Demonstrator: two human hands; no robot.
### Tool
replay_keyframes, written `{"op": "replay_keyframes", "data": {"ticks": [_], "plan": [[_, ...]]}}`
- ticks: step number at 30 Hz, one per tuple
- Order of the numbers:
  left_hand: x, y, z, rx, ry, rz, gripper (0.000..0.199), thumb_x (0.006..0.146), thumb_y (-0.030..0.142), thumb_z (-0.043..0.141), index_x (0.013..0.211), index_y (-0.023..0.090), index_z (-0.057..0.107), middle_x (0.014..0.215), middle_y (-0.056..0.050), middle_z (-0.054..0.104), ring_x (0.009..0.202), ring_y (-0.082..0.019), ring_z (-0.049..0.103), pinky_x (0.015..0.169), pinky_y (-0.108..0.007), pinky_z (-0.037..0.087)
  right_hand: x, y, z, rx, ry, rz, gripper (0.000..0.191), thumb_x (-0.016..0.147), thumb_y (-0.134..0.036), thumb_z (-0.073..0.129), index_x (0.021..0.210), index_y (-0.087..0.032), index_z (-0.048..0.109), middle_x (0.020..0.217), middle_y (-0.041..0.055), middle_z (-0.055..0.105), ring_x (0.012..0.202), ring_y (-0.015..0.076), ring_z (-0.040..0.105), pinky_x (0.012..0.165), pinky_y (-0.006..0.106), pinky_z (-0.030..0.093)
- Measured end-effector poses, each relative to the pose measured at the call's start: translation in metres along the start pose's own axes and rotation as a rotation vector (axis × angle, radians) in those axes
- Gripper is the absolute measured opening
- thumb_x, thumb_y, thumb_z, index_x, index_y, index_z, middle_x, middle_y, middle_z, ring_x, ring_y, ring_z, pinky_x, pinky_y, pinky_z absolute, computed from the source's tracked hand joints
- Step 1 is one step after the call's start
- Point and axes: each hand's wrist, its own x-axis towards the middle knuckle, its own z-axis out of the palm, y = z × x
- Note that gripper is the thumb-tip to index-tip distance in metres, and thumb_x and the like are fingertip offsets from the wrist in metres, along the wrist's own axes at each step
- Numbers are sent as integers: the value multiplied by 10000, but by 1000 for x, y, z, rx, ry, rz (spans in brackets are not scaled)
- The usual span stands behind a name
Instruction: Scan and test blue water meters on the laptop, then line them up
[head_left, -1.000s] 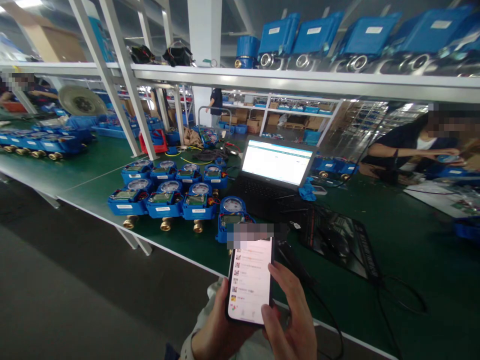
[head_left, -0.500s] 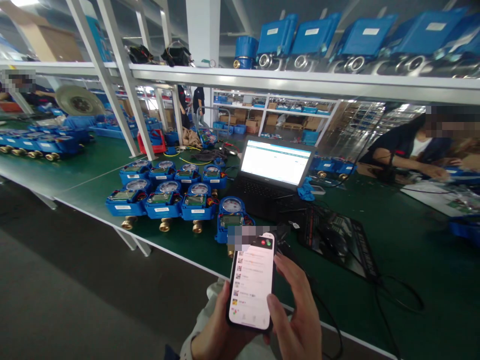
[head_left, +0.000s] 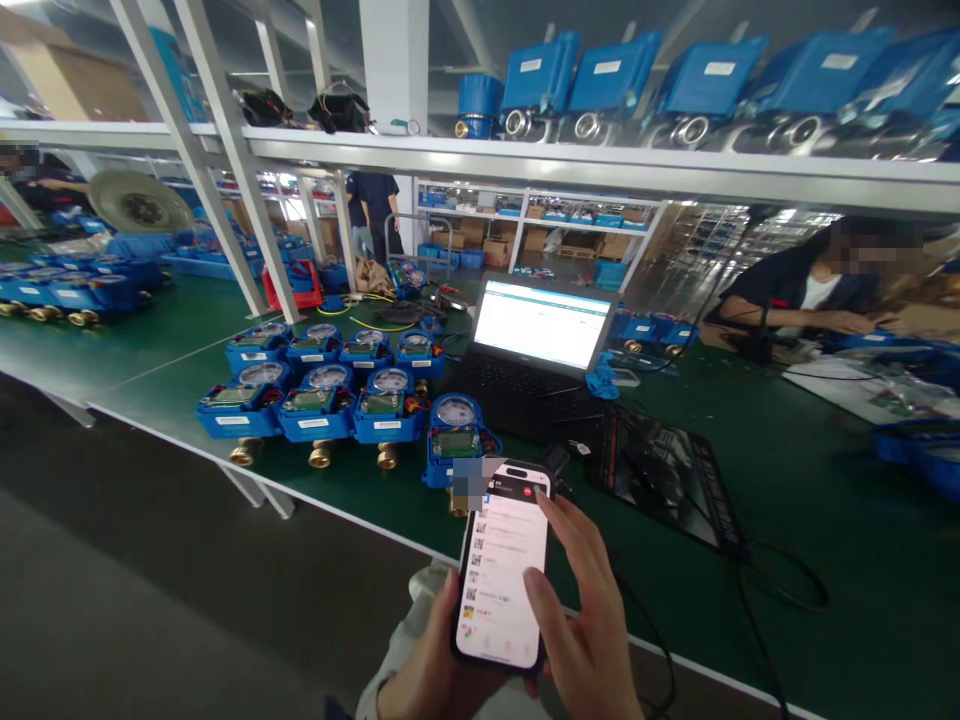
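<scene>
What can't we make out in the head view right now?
All in the head view:
- Phone text: too small and blurred to read.
- Left hand: the far side of its grip is hidden behind the phone.
- Laptop screen text: too small, washed out.
- Nearest blue meter: lower part covered by phone and pixelated patch.
- Far-left blue meters: row cut by left edge.

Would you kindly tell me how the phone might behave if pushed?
Being a flat slab, the phone should stay stiff. Its smooth screen may feel slippery. With the left hand gripping its lower part, a push near the top would probably tilt it.
</scene>
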Motion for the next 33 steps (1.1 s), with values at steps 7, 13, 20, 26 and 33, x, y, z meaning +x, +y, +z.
{"op": "replay_keyframes", "data": {"ticks": [7,13,20,26,33], "plan": [[0,3,8,8,-74,-7,705,865,716,496,1147,118,742,929,-128,769,802,-183,686,691,-242,472,-12,9,-5,64,66,46,514,978,-346,468,1482,-284,390,1432,98,505,1256,260,543,954,399,519],[-1,5,11,-19,-31,-56,753,824,743,534,1116,82,746,923,-139,763,821,-185,671,705,-247,463,-23,12,-8,-26,51,7,437,975,-337,465,1406,-272,490,1410,110,519,1265,276,533,921,424,530],[-2,7,13,-28,7,-71,723,814,737,558,1122,112,749,933,-123,761,832,-186,662,714,-256,447,-26,7,-10,-64,92,-110,307,941,-338,485,1184,-267,658,1533,76,392,1371,343,419,998,518,468],[-2,3,7,-111,14,-31,652,858,682,544,1180,147,729,984,-96,759,895,-196,663,766,-267,464,-38,-2,0,-64,195,-163,344,981,-429,390,1001,-301,709,1468,31,468,1346,339,421,934,482,444],[-2,4,9,-54,29,-23,723,835,729,524,1090,90,748,855,-140,731,891,-274,663,888,-391,468,-44,-5,10,-98,187,-233,375,979,-469,391,929,-299,721,1408,29,517,1312,321,458,933,458,465]]}}
